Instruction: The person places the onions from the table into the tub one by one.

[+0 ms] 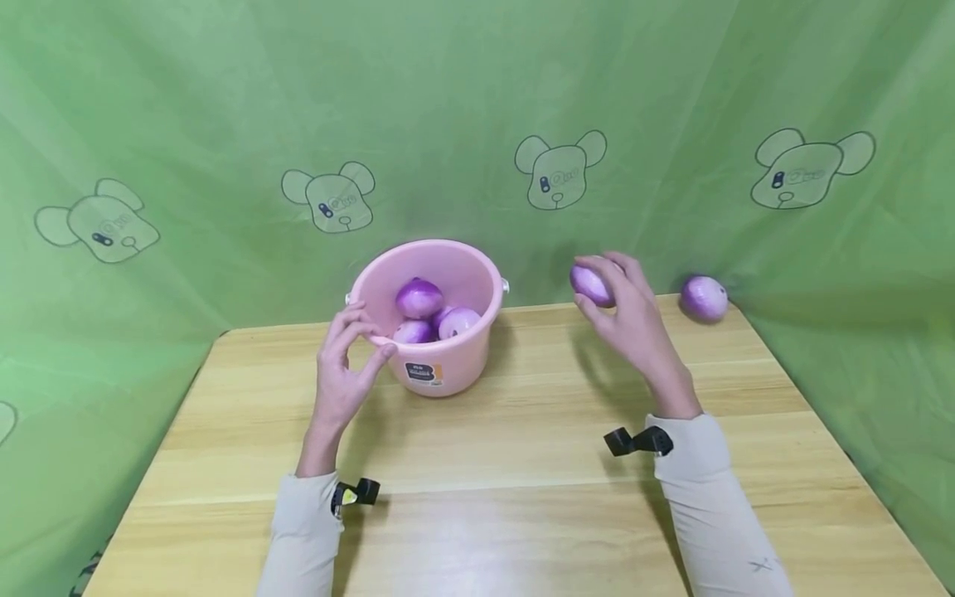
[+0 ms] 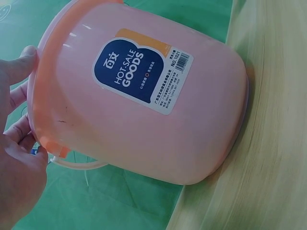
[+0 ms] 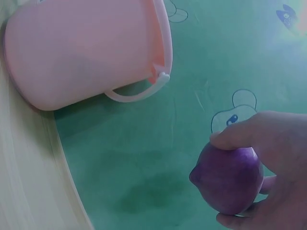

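A pink bucket stands upright towards the back of the table, with several purple onions inside it. My left hand holds the bucket's near left rim between thumb and fingers; in the left wrist view the fingertips lie on that rim, above a label. To the right of the bucket, my right hand grips another purple onion, raised over the back of the table. The right wrist view shows this onion between thumb and fingers, its pointed end facing the bucket.
One more purple onion rests at the table's back right corner. Green cloth with bear-head outlines hangs close behind and along both sides of the wooden table. The bucket's white handle hangs down at its side.
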### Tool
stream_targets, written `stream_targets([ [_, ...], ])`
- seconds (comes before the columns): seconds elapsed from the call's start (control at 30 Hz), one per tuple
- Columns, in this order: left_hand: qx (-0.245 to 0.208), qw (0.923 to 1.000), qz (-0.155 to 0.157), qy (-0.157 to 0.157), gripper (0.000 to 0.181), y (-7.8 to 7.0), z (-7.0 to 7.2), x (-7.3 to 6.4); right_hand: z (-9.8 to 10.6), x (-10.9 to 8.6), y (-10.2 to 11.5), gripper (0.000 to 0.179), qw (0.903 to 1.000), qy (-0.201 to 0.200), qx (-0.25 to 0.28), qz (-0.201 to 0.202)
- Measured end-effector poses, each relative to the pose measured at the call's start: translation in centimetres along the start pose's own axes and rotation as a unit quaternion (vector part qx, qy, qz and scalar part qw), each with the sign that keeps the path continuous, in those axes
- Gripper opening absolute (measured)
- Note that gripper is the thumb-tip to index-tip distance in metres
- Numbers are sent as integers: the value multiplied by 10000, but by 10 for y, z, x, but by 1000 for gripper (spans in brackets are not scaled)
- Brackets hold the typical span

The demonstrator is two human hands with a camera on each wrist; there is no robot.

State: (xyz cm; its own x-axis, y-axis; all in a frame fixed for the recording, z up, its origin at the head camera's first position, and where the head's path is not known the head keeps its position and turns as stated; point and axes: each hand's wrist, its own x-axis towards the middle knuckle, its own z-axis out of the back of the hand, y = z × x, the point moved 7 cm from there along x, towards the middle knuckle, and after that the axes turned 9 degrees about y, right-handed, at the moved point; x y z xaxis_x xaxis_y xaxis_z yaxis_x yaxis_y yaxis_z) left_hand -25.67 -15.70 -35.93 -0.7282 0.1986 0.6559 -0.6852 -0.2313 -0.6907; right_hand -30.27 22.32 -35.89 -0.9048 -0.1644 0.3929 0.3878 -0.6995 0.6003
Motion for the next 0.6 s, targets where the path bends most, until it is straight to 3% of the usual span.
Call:
stream_targets([
  [0.6,-17,10000,-3,-11,19,1,1,1,-5,2,26,52,9992,-85,165,359],
])
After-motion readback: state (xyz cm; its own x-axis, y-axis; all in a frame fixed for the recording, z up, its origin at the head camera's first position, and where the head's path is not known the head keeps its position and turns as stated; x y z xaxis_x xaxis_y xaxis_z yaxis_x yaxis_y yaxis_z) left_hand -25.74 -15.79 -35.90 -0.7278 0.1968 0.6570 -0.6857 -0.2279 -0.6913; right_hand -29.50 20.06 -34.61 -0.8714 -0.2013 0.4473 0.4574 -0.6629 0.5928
